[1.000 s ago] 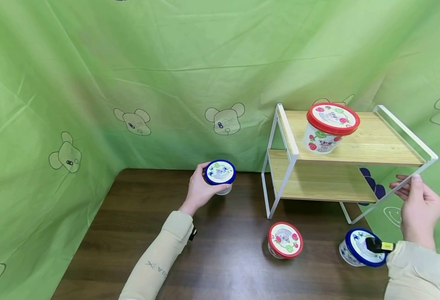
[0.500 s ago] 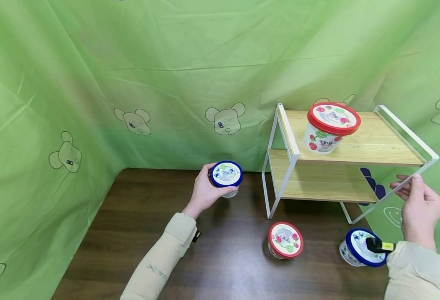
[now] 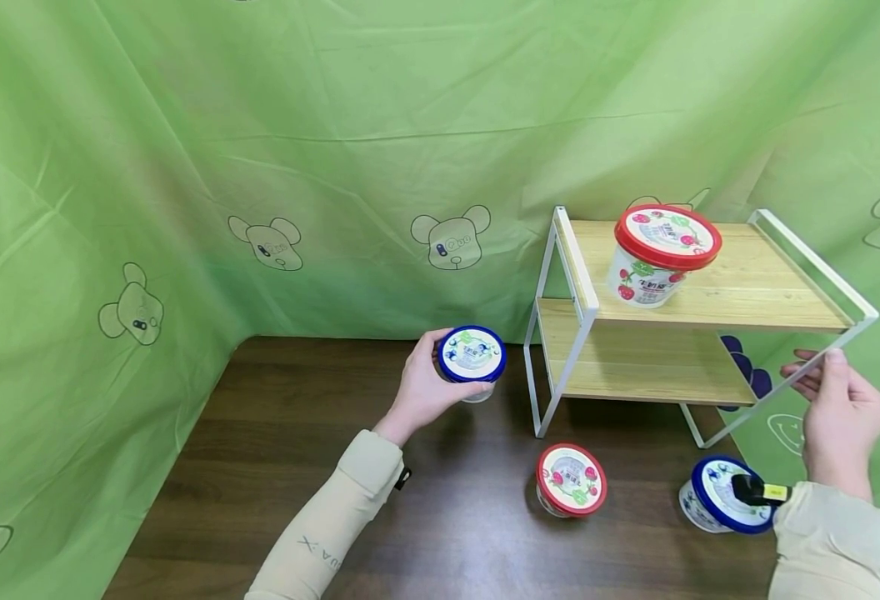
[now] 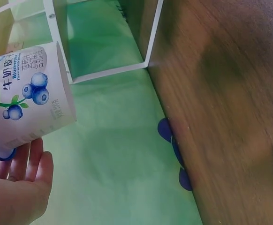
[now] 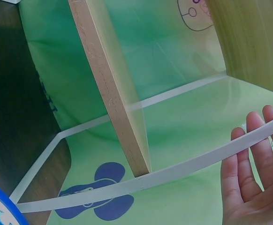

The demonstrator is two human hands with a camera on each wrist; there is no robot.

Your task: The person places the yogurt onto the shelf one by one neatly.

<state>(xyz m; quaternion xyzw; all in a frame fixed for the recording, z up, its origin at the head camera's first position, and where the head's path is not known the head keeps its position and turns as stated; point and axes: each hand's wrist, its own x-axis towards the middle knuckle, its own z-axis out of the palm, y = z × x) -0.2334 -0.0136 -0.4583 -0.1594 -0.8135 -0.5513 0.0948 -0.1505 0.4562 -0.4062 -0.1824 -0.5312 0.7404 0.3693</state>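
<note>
One blueberry tub (image 3: pixel 472 354) aloft, my left hand (image 3: pixel 431 390) curled round it; right hand (image 3: pixel 845 408) pinches shelf rack (image 3: pixel 762 283). Likely carrying step; next move wants level set-down.

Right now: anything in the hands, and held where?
Left hand: blueberry cup, by its side near the blue lid. Right hand: at the rack's white frame; grip unclear.

Blueberry cup (image 4: pixel 28 93) is cut off by left-wrist view's left edge; black wrist device (image 3: pixel 747 490) partly hides another blue lid (image 3: pixel 720 502); fine print illegible.
</note>
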